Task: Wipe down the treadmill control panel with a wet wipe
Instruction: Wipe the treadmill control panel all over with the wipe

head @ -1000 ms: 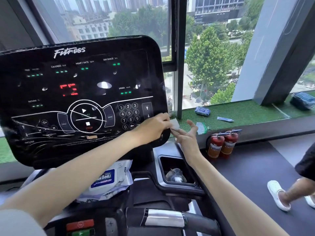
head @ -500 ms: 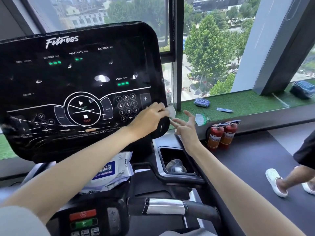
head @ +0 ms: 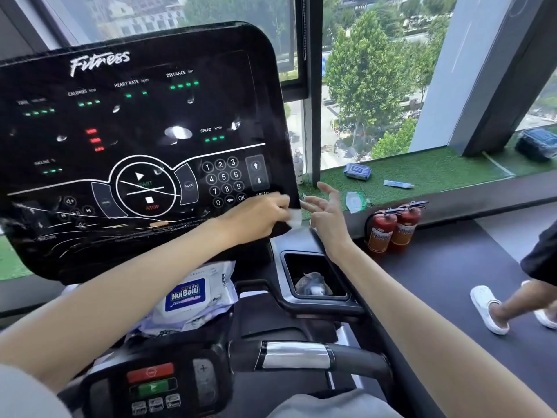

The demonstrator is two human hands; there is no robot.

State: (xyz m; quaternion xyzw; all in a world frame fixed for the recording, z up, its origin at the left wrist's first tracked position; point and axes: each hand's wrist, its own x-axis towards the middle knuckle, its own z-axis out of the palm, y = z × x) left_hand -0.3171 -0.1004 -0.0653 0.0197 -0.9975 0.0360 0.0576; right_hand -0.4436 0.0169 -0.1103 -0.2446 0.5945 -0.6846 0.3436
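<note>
The control panel [head: 144, 146], a glossy black console marked "Fitness", stood tilted toward the person, with green and red readouts lit and a number keypad at its lower right. The left hand [head: 259, 217] was closed around a small white wet wipe [head: 294, 218] and pressed it against the panel's lower right corner, just below the "SPEED" arrow keys. Only one corner of the wipe showed past the fingers. The right hand [head: 327, 214] was held just beside that corner, palm turned inward, fingers spread wide and holding nothing; its fingertips were near the wipe, but contact could not be confirmed.

Below the panel, a pack of wet wipes [head: 193, 297] with a blue label lay on the console shelf. To its right, a square cup holder [head: 313, 282] contained a crumpled grey-white object. Two red fire extinguishers [head: 391, 227] stood against the green-turfed window ledge [head: 437, 173], where another wipe pack [head: 357, 171] lay. A second person's leg and white slipper [head: 488, 309] were on the neighbouring belt at the right edge.
</note>
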